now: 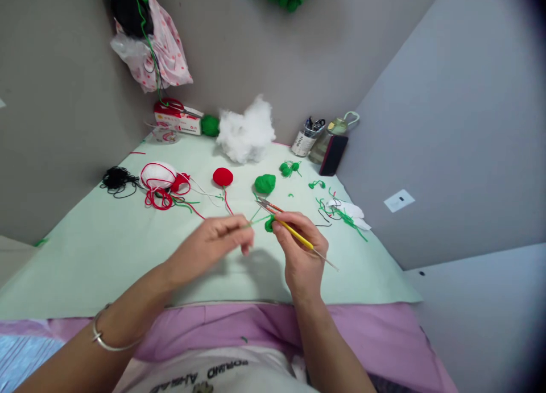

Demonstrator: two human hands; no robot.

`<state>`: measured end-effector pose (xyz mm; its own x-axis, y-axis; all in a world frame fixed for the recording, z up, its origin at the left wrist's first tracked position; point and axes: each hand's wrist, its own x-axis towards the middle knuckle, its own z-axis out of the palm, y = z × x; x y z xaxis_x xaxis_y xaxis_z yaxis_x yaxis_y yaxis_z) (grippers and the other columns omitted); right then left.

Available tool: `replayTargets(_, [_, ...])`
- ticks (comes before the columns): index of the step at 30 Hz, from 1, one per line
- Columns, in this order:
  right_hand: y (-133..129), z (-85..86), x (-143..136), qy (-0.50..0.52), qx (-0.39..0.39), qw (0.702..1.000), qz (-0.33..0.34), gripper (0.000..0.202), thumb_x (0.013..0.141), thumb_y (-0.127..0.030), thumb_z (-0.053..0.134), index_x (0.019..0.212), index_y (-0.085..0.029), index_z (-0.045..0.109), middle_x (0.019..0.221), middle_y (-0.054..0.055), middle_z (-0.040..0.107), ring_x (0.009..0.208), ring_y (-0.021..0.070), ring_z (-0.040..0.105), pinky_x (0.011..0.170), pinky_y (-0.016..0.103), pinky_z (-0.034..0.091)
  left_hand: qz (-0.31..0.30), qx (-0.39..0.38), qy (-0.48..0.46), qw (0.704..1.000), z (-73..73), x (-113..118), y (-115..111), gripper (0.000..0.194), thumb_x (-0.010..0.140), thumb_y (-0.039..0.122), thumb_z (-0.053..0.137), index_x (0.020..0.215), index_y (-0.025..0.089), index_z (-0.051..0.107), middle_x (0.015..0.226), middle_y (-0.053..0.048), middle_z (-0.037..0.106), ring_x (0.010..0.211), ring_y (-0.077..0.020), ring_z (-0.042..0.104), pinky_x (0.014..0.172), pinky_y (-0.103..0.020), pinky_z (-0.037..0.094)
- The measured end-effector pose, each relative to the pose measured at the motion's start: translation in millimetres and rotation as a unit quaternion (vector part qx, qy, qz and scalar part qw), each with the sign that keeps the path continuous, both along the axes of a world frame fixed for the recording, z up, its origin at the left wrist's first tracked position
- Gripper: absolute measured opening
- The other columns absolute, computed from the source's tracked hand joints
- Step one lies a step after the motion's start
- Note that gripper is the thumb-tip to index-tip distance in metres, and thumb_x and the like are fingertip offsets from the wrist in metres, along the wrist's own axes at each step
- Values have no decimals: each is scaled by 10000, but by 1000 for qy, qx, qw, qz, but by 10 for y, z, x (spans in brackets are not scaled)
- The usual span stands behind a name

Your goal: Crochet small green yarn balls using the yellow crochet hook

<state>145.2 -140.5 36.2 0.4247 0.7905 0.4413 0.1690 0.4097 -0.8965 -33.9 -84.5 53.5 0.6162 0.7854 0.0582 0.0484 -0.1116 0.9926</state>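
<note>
My right hand (301, 251) is closed around a yellow-handled crochet hook (298, 235) and pinches a small green crochet piece (269, 224) at its fingertips. From that piece a strand of green yarn (259, 220) runs left to my left hand (217, 236), whose curled fingers hold it stretched. Small orange-handled scissors (268, 205) show just beyond my right fingertips; whether they rest on the table or touch the hand, I cannot tell. A green yarn ball (265, 183) sits behind them, with a strand trailing from it.
White stuffing (246, 130) is piled at the back. A red ball (223, 177), a white and red yarn bundle (157, 177) and black yarn (118, 180) lie left. Right are yarn scraps (345, 214), a phone (333, 155), a bottle (321, 148) and a pen cup (303, 143).
</note>
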Motion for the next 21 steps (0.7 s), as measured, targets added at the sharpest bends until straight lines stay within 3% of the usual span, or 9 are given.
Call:
replayTargets(2, [-2,-27,19,-8,-7,1000,-1,112,861,-175,758,913,-269,790,878,4,754,812,165,714,784,331,617,165,54,-20,985,-7,-84,99,322,979,478,613,763,253,692,811,-11,681,842,-227,617,844,-347,468])
replayTargets(4, [-8,-42,9,-1,-16,1000,11,108,863,-172,751,907,-264,786,869,4,752,787,165,711,753,329,621,291,153,1,944,-6,-113,149,175,931,410,701,830,266,705,941,-16,688,988,-245,608,981,-365,432])
replayTargets(6, [-18,-41,-26,9,-17,1000,17,108,869,-171,744,908,-262,787,879,6,756,776,161,712,725,317,620,349,223,10,910,-11,-66,108,125,849,351,792,887,270,704,1026,-23,676,1084,-258,587,1048,-380,409])
replayTargets(7, [-24,-37,-48,9,-13,1000,15,115,875,-168,739,915,-263,789,893,9,760,787,161,714,725,314,619,340,213,2,916,-20,-19,56,145,831,339,807,876,267,690,976,-17,664,1032,-248,593,1008,-372,437])
replayTargets(9, [-38,-27,-90,-3,4,1000,12,134,885,-158,737,933,-270,793,902,11,764,815,163,714,740,311,613,230,83,-33,969,-55,95,-72,206,806,361,824,819,251,651,805,14,626,789,-199,586,805,-335,491])
replayTargets(10, [-45,-24,-106,-13,16,1000,15,145,889,-151,738,939,-275,795,896,10,762,830,164,713,750,311,608,184,21,-58,981,-80,151,-132,245,772,371,853,811,239,651,786,19,623,749,-185,583,744,-319,491])
replayTargets(12, [-56,-25,-124,-33,34,999,22,166,895,-138,741,948,-284,799,889,10,754,860,165,709,775,313,598,144,-74,-103,981,-141,244,-217,267,767,379,866,804,218,655,726,32,605,679,-154,566,688,-293,483])
replayTargets(15, [-60,-36,-119,-54,33,998,21,165,898,-139,743,959,-281,801,912,23,744,900,174,703,793,323,590,140,-142,-170,965,-228,322,-250,221,848,381,812,844,195,692,719,33,623,647,-124,586,691,-269,497])
replayTargets(21, [-56,-58,-111,-35,-6,999,11,149,879,-161,760,941,-284,815,896,7,725,868,148,681,759,283,561,160,-163,-216,949,-296,383,-269,149,845,288,811,858,174,716,792,34,648,635,-95,618,649,-231,531])
